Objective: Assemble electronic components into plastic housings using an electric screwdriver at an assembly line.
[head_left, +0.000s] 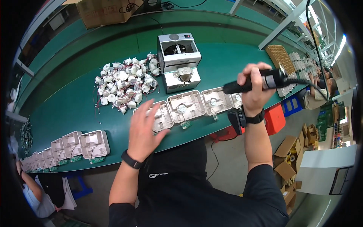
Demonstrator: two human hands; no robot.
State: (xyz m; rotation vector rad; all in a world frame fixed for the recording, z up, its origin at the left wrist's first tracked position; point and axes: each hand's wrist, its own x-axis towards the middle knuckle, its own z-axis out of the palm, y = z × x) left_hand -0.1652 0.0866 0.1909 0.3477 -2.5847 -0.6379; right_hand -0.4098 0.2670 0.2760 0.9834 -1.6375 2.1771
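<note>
My right hand is wrapped round a black corded electric screwdriver, held tilted above the right end of a row of housings. Beneath its tip lies a white plastic housing with a round white part and wires inside. My left hand has its fingers spread over the left side of another white housing, partly covering it; whether it touches is hard to tell. Between them sits a housing with a round white part inside and a green circuit board hanging on wires at its front.
A grey screw feeder stands behind the row. Left of it lies a heap of white round parts with wires. More housings line the bench's left edge. A yellow tray is at the far right. Co-workers sit at both sides.
</note>
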